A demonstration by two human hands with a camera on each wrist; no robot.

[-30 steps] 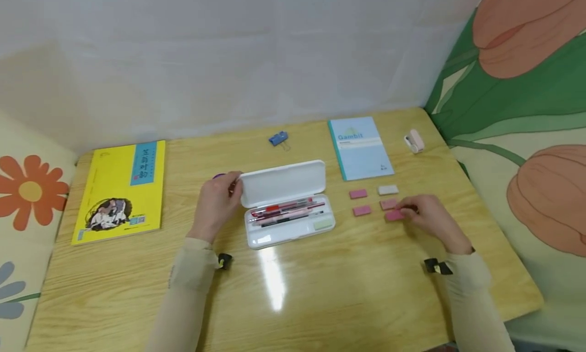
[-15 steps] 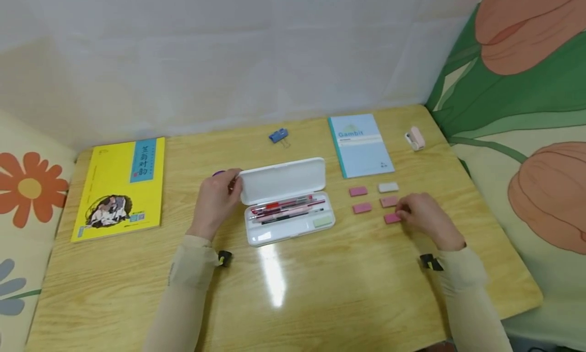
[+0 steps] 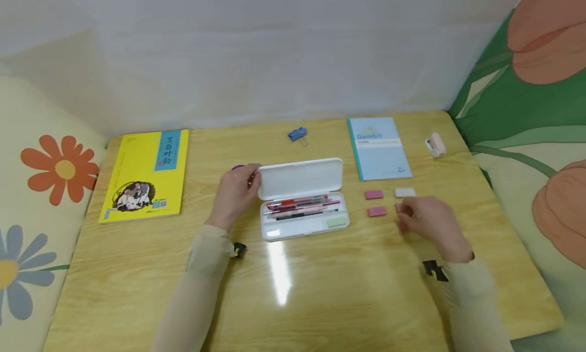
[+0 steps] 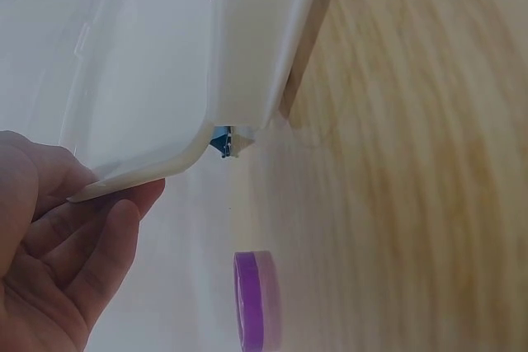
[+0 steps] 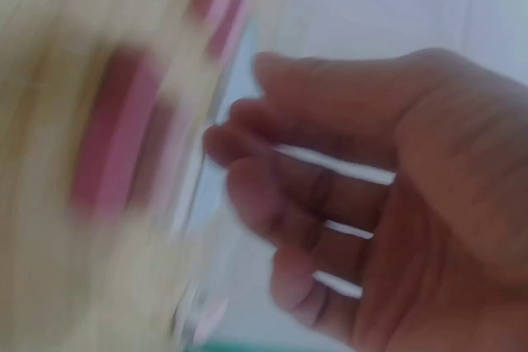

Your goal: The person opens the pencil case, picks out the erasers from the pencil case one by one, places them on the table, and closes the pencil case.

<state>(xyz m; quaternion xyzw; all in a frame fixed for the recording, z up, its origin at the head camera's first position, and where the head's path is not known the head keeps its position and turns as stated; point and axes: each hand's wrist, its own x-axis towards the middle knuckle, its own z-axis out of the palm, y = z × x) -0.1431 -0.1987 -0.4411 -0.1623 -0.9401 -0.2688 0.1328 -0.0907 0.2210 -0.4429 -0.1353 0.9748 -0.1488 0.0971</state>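
My left hand pinches the left end of the raised white lid of a pencil case between thumb and fingers. In the left wrist view the lid's corner lies in its grip. Several pens and pencils and a pale green eraser lie in the case. On the right, my right hand hovers over the erasers with loosely bent fingers. The blurred right wrist view shows nothing in its grasp, the nearest pink eraser apart from the fingertips. The head view hides that eraser behind the hand.
Left of the hand stand two pink erasers, with a white eraser behind. A blue notebook, pink-white stapler and blue binder clip lie farther back. A yellow book is at left, a purple ring behind the left hand.
My right hand has set the pink eraser down in front of the other pink one, let go and lifted off. The left hand keeps the lid. The head view has turned slightly left.
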